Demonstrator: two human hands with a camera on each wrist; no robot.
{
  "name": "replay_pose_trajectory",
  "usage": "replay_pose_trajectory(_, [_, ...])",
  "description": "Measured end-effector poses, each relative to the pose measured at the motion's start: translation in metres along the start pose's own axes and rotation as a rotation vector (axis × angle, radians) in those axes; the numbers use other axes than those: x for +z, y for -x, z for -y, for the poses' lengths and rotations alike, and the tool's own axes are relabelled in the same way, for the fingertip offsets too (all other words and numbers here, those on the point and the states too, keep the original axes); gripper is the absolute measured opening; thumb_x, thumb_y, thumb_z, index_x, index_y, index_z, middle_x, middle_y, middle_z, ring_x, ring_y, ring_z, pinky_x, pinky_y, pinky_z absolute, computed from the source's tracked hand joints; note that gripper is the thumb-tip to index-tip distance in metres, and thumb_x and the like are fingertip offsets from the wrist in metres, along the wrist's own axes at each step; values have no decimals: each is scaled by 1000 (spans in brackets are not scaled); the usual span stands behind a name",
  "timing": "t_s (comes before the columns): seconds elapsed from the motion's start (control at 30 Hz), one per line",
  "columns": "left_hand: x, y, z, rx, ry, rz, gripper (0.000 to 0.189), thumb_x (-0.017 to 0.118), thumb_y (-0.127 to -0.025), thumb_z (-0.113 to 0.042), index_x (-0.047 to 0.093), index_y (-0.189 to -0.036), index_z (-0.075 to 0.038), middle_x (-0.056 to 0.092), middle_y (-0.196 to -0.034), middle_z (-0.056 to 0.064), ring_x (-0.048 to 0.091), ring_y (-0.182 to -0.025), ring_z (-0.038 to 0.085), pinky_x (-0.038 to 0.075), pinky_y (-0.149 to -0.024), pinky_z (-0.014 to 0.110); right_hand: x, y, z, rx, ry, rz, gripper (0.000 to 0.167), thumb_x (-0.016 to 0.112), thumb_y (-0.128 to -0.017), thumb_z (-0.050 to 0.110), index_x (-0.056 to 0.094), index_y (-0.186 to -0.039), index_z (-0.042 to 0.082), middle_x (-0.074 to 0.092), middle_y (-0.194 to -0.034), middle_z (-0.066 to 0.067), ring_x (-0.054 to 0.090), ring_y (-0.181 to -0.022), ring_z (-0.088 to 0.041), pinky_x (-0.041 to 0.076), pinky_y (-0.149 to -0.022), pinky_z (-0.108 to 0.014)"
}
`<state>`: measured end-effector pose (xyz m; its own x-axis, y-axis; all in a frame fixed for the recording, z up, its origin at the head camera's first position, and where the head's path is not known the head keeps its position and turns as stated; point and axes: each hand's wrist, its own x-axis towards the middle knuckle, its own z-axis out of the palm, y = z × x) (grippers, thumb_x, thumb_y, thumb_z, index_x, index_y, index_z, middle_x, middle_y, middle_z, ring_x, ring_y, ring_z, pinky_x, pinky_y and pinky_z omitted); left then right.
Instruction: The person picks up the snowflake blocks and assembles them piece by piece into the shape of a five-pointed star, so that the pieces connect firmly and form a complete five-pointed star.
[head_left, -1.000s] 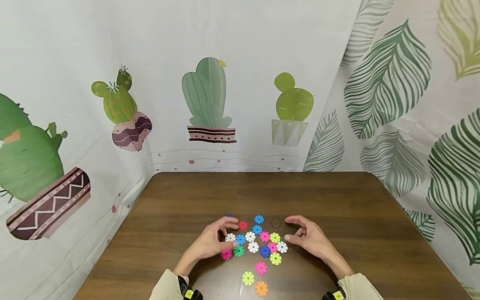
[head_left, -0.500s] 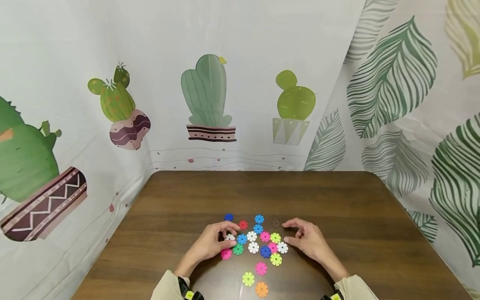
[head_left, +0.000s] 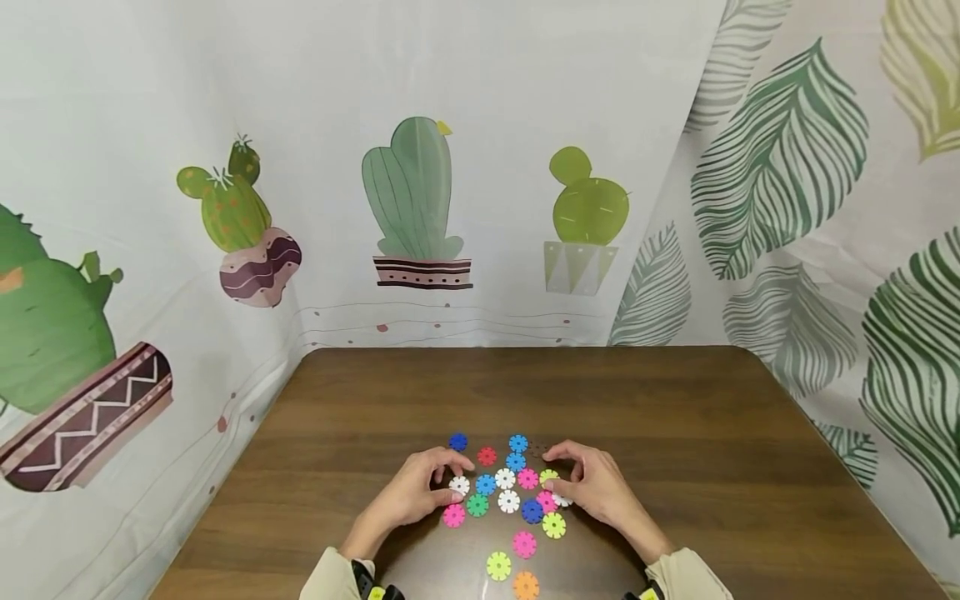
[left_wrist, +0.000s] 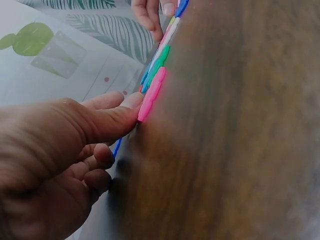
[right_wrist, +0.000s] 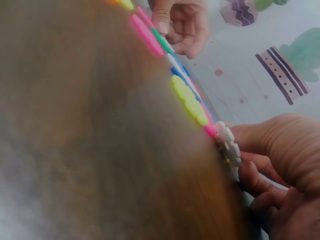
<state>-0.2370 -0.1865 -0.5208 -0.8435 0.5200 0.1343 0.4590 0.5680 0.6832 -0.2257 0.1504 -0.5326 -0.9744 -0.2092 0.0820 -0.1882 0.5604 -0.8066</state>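
Observation:
Flat notched plastic discs in many colours lie in a loose cluster on the table. My left hand (head_left: 422, 486) is at the cluster's left side, thumb and fingers spread around a white disc (head_left: 460, 485). Its thumb tip is right at a pink disc (left_wrist: 152, 94). On the right side, my right hand (head_left: 592, 483) has its index finger at a dark brown disc (head_left: 536, 450) and its thumb over the edge of a yellow-green disc (head_left: 550, 476). Another white disc (right_wrist: 228, 144) sits tilted by the right thumb, partly hidden in the head view.
Between the hands lie red (head_left: 487, 456), light blue (head_left: 486, 484), green (head_left: 477, 505) and other discs. An orange disc (head_left: 526, 585) lies nearest the front. The brown wooden table (head_left: 360, 392) meets a cloth backdrop (head_left: 322, 167) printed with cacti and leaves.
My right hand has moved left toward the cluster, and the brown disc has shifted left with it. My left hand has drawn back slightly, uncovering the dark blue disc at the back left.

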Motion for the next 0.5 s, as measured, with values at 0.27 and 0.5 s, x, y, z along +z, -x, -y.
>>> replay_pose_trajectory(0.27, [-1, 1, 1, -14, 24, -13, 36, 86, -91, -13, 75, -124, -23, 65, -99, 0, 50, -83, 12, 41, -71, 20, -1, 1, 2, -37, 22, -11, 19, 87, -91, 15, 76, -106, 18, 68, -86, 4, 45, -58, -3, 40, -54, -21])
replay_pose_trajectory(0.5, [2, 1, 2, -51, 29, -34, 35, 87, -89, -11, 77, -120, -25, 62, -93, -2, 50, -80, 11, 41, -69, 20, 0, 5, 1, -110, 72, -47, 23, 86, -88, 4, 76, -102, 18, 68, -91, 5, 48, -73, -3, 42, -67, -21])
